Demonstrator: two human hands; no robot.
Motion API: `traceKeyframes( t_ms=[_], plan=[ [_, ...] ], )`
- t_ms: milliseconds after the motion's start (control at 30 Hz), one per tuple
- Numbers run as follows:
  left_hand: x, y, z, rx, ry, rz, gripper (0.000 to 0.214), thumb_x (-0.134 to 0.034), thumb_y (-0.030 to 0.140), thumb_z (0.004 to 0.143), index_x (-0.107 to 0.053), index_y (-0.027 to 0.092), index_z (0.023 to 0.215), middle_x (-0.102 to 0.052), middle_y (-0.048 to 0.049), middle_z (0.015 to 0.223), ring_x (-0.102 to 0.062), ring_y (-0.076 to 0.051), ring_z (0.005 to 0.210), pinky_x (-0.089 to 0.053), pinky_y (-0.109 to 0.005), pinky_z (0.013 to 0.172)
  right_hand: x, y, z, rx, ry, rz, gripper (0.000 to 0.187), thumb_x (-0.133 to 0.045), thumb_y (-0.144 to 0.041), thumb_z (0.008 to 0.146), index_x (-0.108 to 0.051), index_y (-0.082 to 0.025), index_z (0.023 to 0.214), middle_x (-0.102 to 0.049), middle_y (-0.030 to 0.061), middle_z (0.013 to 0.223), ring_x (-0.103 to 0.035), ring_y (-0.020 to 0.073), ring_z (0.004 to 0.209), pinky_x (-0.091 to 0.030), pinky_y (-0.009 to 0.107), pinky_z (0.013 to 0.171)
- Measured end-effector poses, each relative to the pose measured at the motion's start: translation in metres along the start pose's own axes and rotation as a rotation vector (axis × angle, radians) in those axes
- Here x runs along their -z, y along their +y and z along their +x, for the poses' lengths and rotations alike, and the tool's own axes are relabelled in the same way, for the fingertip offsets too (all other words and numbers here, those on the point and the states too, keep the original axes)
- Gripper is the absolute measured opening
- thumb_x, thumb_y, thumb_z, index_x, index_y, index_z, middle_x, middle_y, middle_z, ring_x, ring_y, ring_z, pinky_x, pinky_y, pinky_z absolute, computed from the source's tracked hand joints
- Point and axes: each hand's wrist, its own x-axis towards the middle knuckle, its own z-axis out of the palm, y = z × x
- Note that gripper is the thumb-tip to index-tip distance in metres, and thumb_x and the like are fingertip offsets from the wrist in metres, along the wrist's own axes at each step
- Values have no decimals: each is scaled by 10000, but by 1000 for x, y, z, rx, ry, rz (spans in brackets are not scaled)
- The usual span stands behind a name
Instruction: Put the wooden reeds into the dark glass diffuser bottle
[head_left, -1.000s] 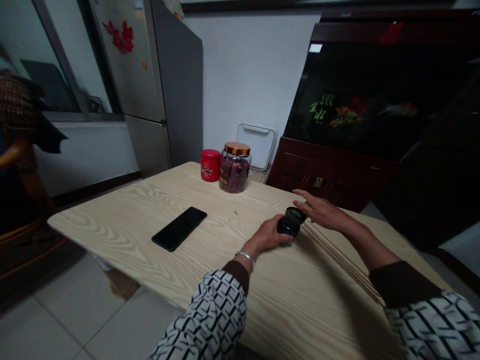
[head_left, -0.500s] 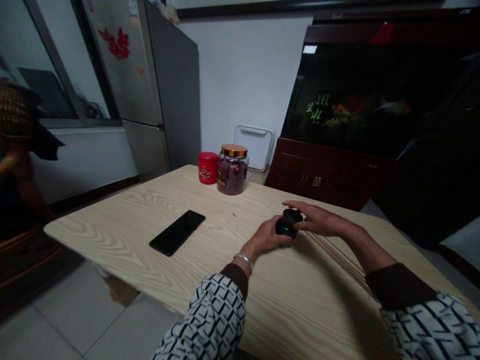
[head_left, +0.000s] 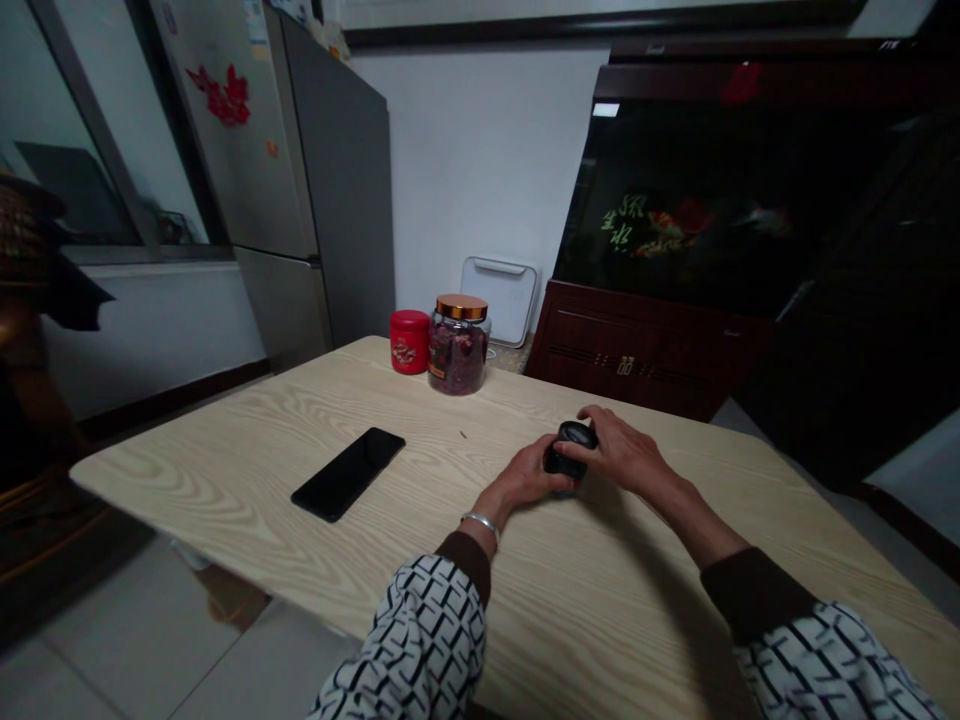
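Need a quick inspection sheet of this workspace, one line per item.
Surface: light wood-grain table, a small dark speck near the middle.
Job's things: small black object, held between both hands; exact kind unclear.
Clutter: black smartphone lying face up; red tin and glass jar of dried flowers at the far edge.
Hands: left hand under and beside the object, right hand over it.
Cables: nothing seen.
Surroundings: refrigerator, fish tank on a dark wood cabinet, tiled floor.
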Motion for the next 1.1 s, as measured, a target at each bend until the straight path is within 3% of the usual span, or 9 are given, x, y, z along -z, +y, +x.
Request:
traceKeyframes(
  t_ms=[133, 267, 367, 600, 700, 800, 933, 1033, 1100],
  plan=[
    [12, -2, -1, 53, -5, -77, 791, -778, 128, 616, -499, 198, 1353, -590, -139, 1293, -563, -252, 1152, -463, -345, 924, -38, 25, -5, 33, 9, 546, 763, -706, -567, 743, -421, -218, 1358, -584, 122, 1326, -590, 266, 1166, -479, 398, 931],
    [25, -8, 1, 124, 232, -117, 488, -626, 107, 699, -587, 185, 1179, -626, -135, 1229, -618, -207, 1059, -494, -303, 825, -63, 27, -19, -41, 53, 836, 578, -720, -473, 751, -534, -190, 1220, -647, 121, 1234, -621, 264, 1122, -515, 387, 872],
    [26, -12, 2, 169, 355, -124, 304, -610, 169, 733, -609, 149, 1036, -685, -104, 999, -649, -153, 800, -492, -254, 688, -62, 18, -40, -66, 77, 837, 536, -726, -451, 758, -562, -193, 1199, -656, 118, 1211, -622, 275, 1103, -522, 382, 828],
    [15, 3, -10, 176, 376, 6, 162, -572, 299, 811, -605, 144, 845, -615, -14, 682, -557, -128, 609, -427, -237, 582, -32, 30, -66, -58, 13, 969, 573, -762, -533, 721, -586, -219, 1167, -663, 96, 1137, -628, 239, 1012, -513, 343, 783],
    [24, 39, -4, 121, 358, 86, 278, -618, 411, 824, -597, 152, 725, -547, 13, 610, -481, -113, 578, -345, -220, 539, 12, 40, -46, -99, 129, 971, 511, -619, -689, 789, -616, -182, 852, -598, 20, 734, -540, 138, 644, -426, 263, 575],
    [39, 103, 18, 36, 276, 107, 442, -636, 556, 818, -590, 148, 655, -485, 27, 576, -405, -89, 540, -264, -208, 497, 74, 35, -21, -62, 115, 1104, 642, -492, -811, 784, -476, -193, 611, -395, -49, 526, -290, 70, 450, -194, 217, 432],
    [54, 205, 41, -17, -150, -274, 633, -480, 758, 836, -486, 170, 602, -302, 71, 489, -234, -65, 431, -177, -207, 441, 149, 9, -6, 175, -83, 1407, 727, -325, -901, 761, -317, -211, 532, -254, -76, 480, -152, 56, 420, -108, 218, 413],
    [55, 249, 42, -29, -320, -448, 697, -414, 798, 841, -423, 173, 533, -251, 69, 477, -224, -52, 413, -179, -193, 440, 172, -6, -10, 292, -177, 1559, 732, -241, -916, 754, -265, -218, 536, -235, -79, 465, -142, 54, 409, -156, 215, 409],
    [53, 253, 37, -1, -362, -504, 726, -359, 811, 850, -416, 172, 510, -254, 59, 469, -237, -50, 402, -193, -191, 440, 169, -10, -15, 332, -225, 1634, 724, -232, -913, 758, -247, -222, 542, -226, -81, 461, -152, 53, 404, -181, 212, 411]
  ],
)
